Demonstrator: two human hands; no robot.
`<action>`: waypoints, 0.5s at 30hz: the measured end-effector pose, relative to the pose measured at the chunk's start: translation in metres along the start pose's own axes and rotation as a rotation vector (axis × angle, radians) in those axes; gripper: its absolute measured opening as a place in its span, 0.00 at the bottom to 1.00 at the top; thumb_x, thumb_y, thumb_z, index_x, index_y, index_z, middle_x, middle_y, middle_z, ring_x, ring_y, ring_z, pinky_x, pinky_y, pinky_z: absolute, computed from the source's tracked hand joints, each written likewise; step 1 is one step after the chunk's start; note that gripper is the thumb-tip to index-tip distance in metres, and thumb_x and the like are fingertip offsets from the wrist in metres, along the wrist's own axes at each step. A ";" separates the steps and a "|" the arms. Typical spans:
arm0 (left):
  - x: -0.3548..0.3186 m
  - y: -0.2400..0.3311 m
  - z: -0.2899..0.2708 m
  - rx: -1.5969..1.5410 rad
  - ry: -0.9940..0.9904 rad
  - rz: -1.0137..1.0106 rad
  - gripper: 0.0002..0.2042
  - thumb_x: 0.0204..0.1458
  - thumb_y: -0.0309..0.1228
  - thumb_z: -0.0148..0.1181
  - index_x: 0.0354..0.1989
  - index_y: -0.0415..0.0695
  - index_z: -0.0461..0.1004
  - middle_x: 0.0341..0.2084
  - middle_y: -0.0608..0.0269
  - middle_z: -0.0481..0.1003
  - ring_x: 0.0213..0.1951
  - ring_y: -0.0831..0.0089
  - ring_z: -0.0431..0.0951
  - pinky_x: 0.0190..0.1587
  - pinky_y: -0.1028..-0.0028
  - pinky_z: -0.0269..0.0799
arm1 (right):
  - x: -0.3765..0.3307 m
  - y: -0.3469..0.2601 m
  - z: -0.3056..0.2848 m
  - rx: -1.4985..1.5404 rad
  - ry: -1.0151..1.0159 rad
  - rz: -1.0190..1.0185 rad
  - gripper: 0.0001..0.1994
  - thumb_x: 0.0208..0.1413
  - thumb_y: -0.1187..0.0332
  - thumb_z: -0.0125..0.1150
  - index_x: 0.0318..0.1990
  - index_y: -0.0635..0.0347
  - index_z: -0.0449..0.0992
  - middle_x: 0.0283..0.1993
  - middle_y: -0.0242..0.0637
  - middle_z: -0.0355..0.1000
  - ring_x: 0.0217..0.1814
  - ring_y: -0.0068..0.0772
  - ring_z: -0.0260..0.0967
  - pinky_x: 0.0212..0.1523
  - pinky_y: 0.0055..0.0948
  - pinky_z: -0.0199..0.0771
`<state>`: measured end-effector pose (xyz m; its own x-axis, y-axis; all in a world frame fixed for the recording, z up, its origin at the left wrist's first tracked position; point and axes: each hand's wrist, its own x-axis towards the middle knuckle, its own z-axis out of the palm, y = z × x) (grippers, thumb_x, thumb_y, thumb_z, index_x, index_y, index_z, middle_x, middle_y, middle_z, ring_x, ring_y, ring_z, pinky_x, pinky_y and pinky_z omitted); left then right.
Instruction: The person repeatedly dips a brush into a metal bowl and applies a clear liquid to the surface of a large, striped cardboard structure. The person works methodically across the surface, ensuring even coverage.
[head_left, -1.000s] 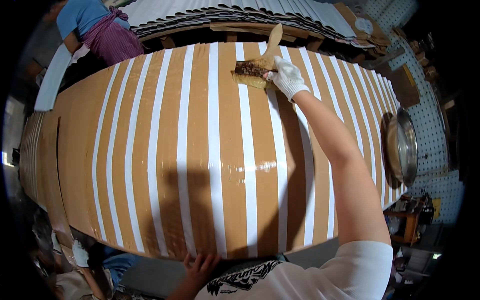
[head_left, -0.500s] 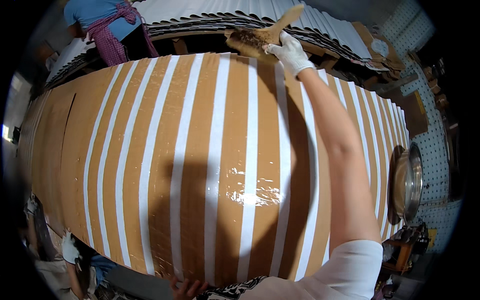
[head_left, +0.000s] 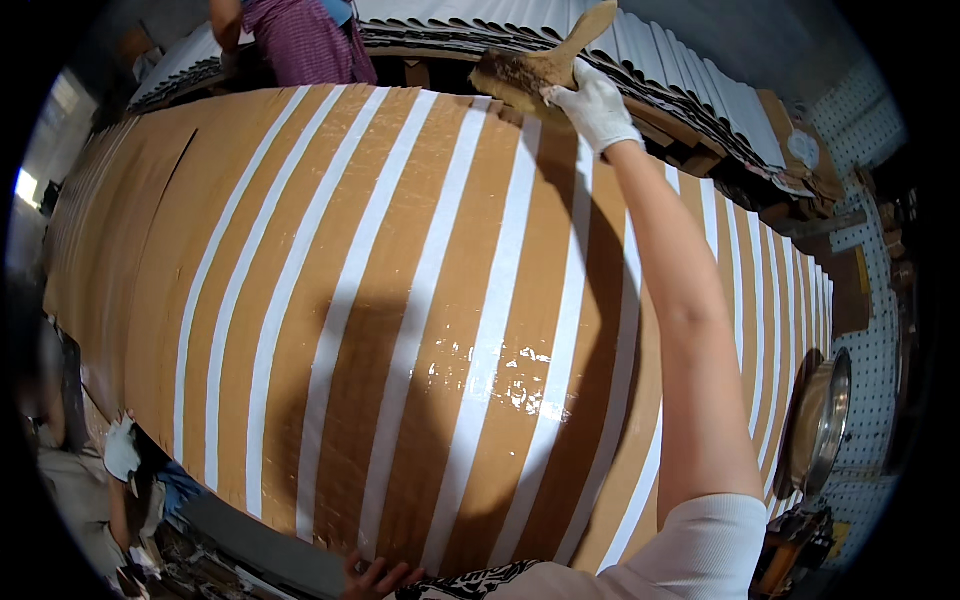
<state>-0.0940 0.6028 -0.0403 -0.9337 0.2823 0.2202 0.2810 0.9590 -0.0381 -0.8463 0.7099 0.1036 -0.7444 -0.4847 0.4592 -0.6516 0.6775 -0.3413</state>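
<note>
Head view: at 12 o'clock, a brush [head_left: 530, 72] was held by the gloved right hand [head_left: 600, 108]. The fingers were closed on it near the start of the handle [head_left: 588, 30], and the hairs [head_left: 512, 94] were turned away from the hand. The brush was held at the far edge of the striped sheets [head_left: 400, 240]; whether they were touched by it could not be told. Between 6 and 7 o'clock, the near edge was met by the bare left hand [head_left: 380, 577]. Its palm was hidden, so it could not be told if anything was gripped there.

The work looked partly done. A wet shine [head_left: 520, 385] was seen just below the middle, and small shiny spots were seen up toward 11 o'clock, so those parts seemed to have been brushed. Toward 3 o'clock, less shine was seen. That part may have been left to do, but wet and dry could not be told apart for sure.

A metal bowl [head_left: 832, 420] was set at 4 o'clock, by the sheets' end. White paper [head_left: 690, 85] was laid out past the far edge. A co-worker's apron [head_left: 300, 45] was seen at 11 o'clock, and another co-worker's glove [head_left: 122, 450] at 8 o'clock.
</note>
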 end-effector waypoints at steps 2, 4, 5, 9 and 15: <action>-0.002 0.002 -0.001 -0.011 -0.010 -0.013 0.21 0.55 0.52 0.62 0.58 0.71 0.73 0.59 0.68 0.61 0.65 0.59 0.56 0.62 0.42 0.60 | -0.003 0.001 0.013 -0.003 -0.193 0.038 0.24 0.53 0.53 0.69 0.53 0.55 0.73 0.48 0.50 0.77 0.54 0.50 0.74 0.56 0.42 0.72; -0.002 0.002 0.001 -0.026 -0.011 -0.017 0.21 0.55 0.53 0.61 0.58 0.71 0.73 0.59 0.69 0.61 0.66 0.60 0.56 0.62 0.42 0.60 | -0.017 -0.009 0.024 -0.212 -0.139 0.089 0.25 0.52 0.50 0.69 0.53 0.52 0.74 0.49 0.48 0.77 0.55 0.48 0.74 0.57 0.40 0.73; -0.002 0.001 0.001 -0.030 -0.010 -0.011 0.21 0.55 0.53 0.61 0.58 0.72 0.73 0.59 0.69 0.61 0.66 0.60 0.56 0.62 0.42 0.60 | -0.006 0.007 0.033 -0.166 -0.150 0.208 0.23 0.53 0.51 0.69 0.52 0.50 0.74 0.48 0.46 0.78 0.53 0.50 0.74 0.55 0.41 0.73; -0.013 0.008 -0.010 -0.051 -0.006 -0.028 0.20 0.55 0.53 0.61 0.58 0.73 0.74 0.59 0.70 0.61 0.66 0.60 0.55 0.61 0.42 0.60 | -0.005 -0.031 0.023 -0.189 0.075 0.180 0.18 0.55 0.54 0.67 0.49 0.51 0.74 0.44 0.47 0.78 0.50 0.53 0.75 0.51 0.45 0.74; -0.010 0.007 0.000 -0.072 0.063 -0.046 0.21 0.53 0.53 0.63 0.56 0.75 0.72 0.56 0.69 0.61 0.62 0.62 0.59 0.60 0.43 0.62 | -0.126 -0.131 0.005 -0.121 -0.194 -0.231 0.16 0.55 0.64 0.63 0.50 0.56 0.72 0.39 0.47 0.77 0.47 0.52 0.76 0.46 0.43 0.76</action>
<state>-0.0824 0.6063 -0.0431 -0.9308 0.2334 0.2813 0.2554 0.9659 0.0435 -0.6678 0.6800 0.0865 -0.6006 -0.7218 0.3440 -0.7931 0.5925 -0.1414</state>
